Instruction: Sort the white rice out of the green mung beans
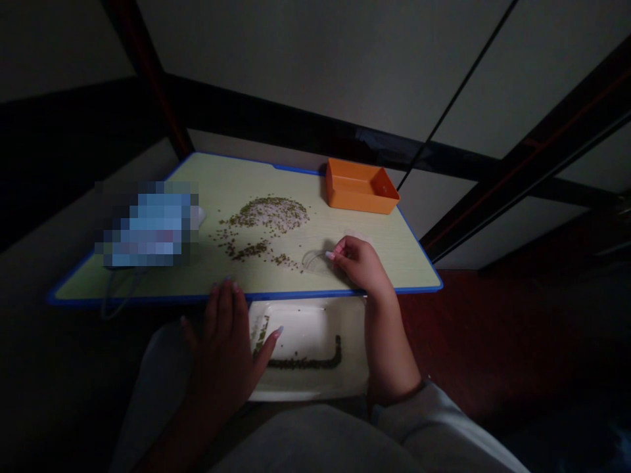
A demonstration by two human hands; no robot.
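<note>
My right hand (359, 263) pinches a clear, thin, curved piece (313, 260) between thumb and fingertips, low over the tabletop; its exact kind is hard to make out. Left of it lie scattered small green beans (251, 250). Behind these is a larger heap of green beans mixed with pale grains (273, 213). My left hand (224, 348) holds nothing; its fingers are spread, with the fingertips at the table's front edge and the thumb over a white dish (315, 387). Green beans (305, 363) line the dish's near side and corners.
The small table (389, 263) has a blue rim. An orange open box (362, 197) stands at its back right corner. On the left is a blurred-out bluish object (152, 230) with a cable (116, 305) hanging over the edge. Wall panels rise behind.
</note>
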